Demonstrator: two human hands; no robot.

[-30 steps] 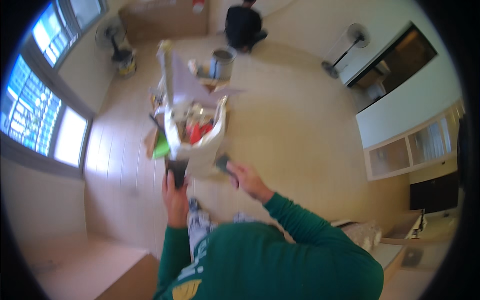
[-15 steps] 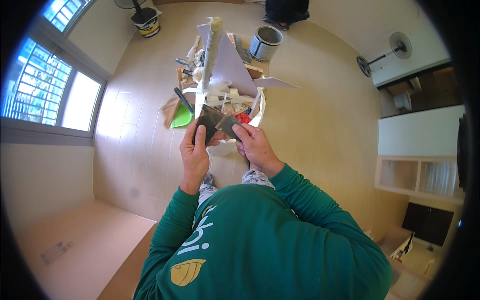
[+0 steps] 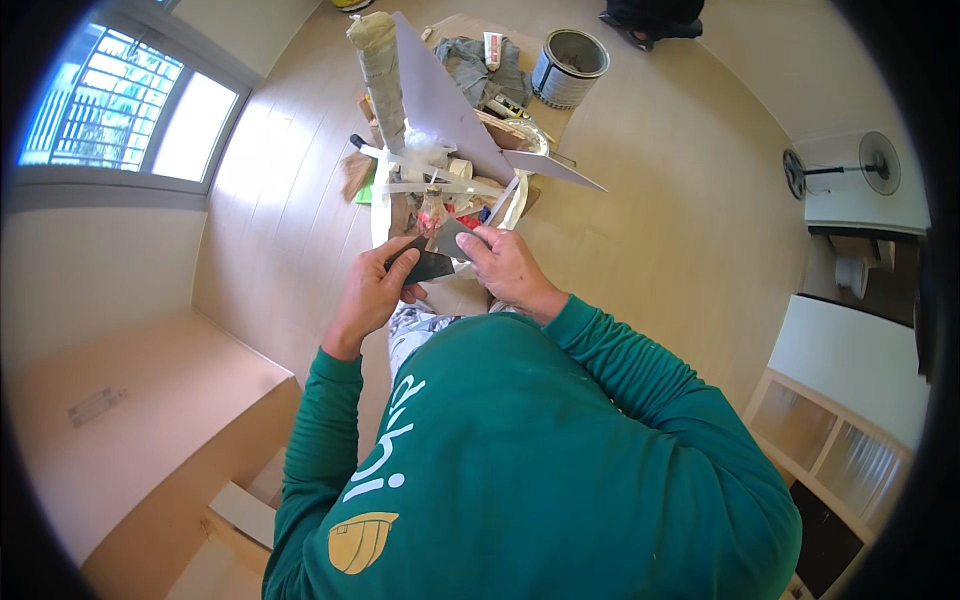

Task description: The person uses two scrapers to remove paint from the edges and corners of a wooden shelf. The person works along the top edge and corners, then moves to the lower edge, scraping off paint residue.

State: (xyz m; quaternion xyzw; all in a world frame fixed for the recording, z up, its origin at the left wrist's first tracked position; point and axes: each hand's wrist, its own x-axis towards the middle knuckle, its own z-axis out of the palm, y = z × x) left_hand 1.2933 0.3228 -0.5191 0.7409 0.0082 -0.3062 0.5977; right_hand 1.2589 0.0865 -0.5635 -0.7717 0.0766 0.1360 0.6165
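Observation:
My left hand [image 3: 368, 300] grips a dark flat scraper blade [image 3: 432, 266] between thumb and fingers. In my right hand [image 3: 508, 268] is a grey flat scraper blade [image 3: 453, 238], pinched the same way. The two blades meet or overlap in front of my chest; whether their edges touch I cannot tell. Directly beneath them stands a white bag [image 3: 381, 218], filled with scraps, a red piece, a wrapped roll [image 3: 382, 95] and a tall pale board [image 3: 440, 95]. Any handles on the blades are hidden by my fingers.
Beyond the bag, a metal can [image 3: 568, 72] stands beside a grey cloth [image 3: 468, 70] with a white tube [image 3: 492, 48] on it. Broom bristles [image 3: 355, 175] and a green dustpan [image 3: 363, 194] lie left. A person's foot [image 3: 628, 32] shows far off; a fan [image 3: 878, 163] stands right.
The view has shifted and turned. The dark blade in my left hand has swung from upright to nearly sideways, and the grey blade now points up and left. Both hands keep their hold.

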